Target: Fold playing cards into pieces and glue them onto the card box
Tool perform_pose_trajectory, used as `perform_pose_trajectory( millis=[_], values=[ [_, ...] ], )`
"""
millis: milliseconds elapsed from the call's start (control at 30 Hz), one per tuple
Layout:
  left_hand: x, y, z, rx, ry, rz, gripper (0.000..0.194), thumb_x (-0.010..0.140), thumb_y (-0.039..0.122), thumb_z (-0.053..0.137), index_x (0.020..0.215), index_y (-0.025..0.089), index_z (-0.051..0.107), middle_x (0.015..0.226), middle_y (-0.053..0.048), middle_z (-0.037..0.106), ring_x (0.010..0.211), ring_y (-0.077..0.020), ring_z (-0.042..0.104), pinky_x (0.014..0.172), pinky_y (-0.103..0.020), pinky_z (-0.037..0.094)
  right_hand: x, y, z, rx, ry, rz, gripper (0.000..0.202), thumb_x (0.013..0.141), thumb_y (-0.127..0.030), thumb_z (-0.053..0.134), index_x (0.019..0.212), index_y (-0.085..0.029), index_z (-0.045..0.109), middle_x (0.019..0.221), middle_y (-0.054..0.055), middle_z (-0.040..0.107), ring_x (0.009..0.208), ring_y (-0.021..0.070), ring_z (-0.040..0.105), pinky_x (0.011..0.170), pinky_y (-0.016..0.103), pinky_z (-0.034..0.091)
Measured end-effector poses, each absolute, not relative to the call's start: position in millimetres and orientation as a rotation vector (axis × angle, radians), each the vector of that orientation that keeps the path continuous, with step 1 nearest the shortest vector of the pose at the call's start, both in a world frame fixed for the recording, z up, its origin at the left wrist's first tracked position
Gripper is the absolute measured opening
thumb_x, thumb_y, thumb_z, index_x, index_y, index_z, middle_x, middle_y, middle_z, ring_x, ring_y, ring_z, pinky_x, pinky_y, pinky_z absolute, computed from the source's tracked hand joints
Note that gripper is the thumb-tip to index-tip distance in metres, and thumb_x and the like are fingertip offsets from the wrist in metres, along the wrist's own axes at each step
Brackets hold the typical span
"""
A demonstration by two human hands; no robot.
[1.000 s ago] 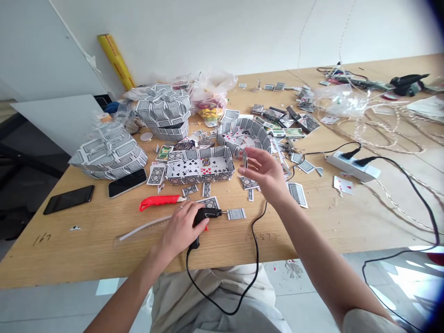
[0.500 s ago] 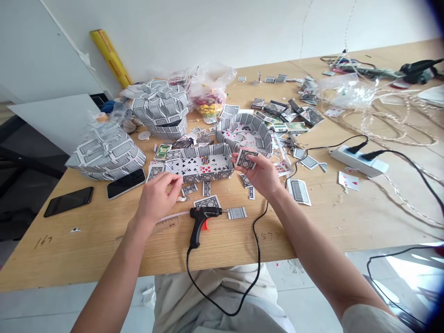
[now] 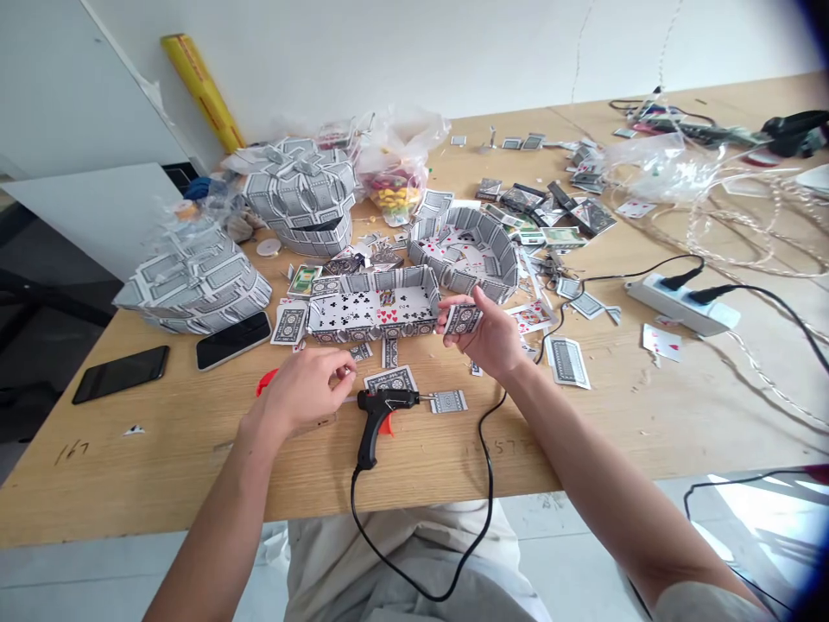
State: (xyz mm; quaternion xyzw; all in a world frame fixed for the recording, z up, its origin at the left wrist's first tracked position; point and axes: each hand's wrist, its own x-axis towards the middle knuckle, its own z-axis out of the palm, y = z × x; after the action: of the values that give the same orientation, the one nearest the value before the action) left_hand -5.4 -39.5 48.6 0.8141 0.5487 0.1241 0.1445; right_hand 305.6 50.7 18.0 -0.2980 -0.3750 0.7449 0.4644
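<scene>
The right hand, right of centre, holds a card by the fingers with its patterned back showing, just beside the right end of the tray. The palm is half open around the card, a light hold that probably keeps it flat and leaves most of its face free. The left hand, left of centre, is narrow, its fingertips curled together; whether anything is pinched there I cannot tell. A red handle pokes out behind it (only one end shows).

The glue gun lies on its side at lower centre, between the two forearms, grip towards the wearer, which seems handy for either hand. Its nozzle points right and meets a scrap, perhaps so that drips land on paper and not on the table. The cord loops below the table edge, leaving slack for lifting the gun.

The tray sits at the centre of the frame, open side up, so its floor of card faces is in plain view. The round tray stands just behind its right end. Two phones, and, lie at the left, apart from the gun.
</scene>
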Motion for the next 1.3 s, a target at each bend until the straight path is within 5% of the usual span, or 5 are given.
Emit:
perform_pose_trajectory(
  millis=[233,633,900,1300],
  values=[
    [-14,-80,47,2.118,1.712,0.122,0.008,0.098,0.03,0.064,0.099,0.026,0.071,0.107,-0.003,0.078,0.09,-0.0244,0.075,0.074,-0.033,0.051,303,44,23,-0.673,-0.944,1.864,0.051,0.094,-0.063,0.068,0.1,-0.015,0.083,0.086,0.012,0.076,0.077,0.0226,0.071,0.061,0.032,0.062],
    [1,-45,78,2.269,1.688,0.174,0.031,0.109,0.032,0.049,0.096,0.023,0.077,0.099,-0.006,0.08,0.091,-0.024,0.073,0.083,-0.035,0.049,301,46,12,-0.62,-1.004,2.057,0.044,0.087,-0.046,0.061,0.101,-0.01,0.083,0.099,0.017,0.082,0.093,0.0296,0.076,0.087,0.042,0.065],
    [42,-15,44,2.401,1.583,-0.044,0.021,0.094,0.041,0.079,0.09,0.021,0.073,0.095,-0.009,0.078,0.086,-0.0301,0.075,0.072,-0.036,0.05,292,49,-2,-0.661,-1.15,1.87,0.032,0.079,-0.032,0.072,0.105,-0.019,0.084,0.124,0.011,0.08,0.114,0.0285,0.073,0.112,0.048,0.054],
    [40,-17,24,2.2,1.532,0.138,0.012,0.097,0.026,0.076,0.096,0.02,0.066,0.102,-0.007,0.075,0.092,-0.0263,0.073,0.08,-0.036,0.052,291,42,1,-0.793,-1.363,1.652,0.049,0.072,-0.02,0.085,0.121,-0.025,0.078,0.132,0.006,0.075,0.131,0.0286,0.063,0.124,0.049,0.038]
  ],
)
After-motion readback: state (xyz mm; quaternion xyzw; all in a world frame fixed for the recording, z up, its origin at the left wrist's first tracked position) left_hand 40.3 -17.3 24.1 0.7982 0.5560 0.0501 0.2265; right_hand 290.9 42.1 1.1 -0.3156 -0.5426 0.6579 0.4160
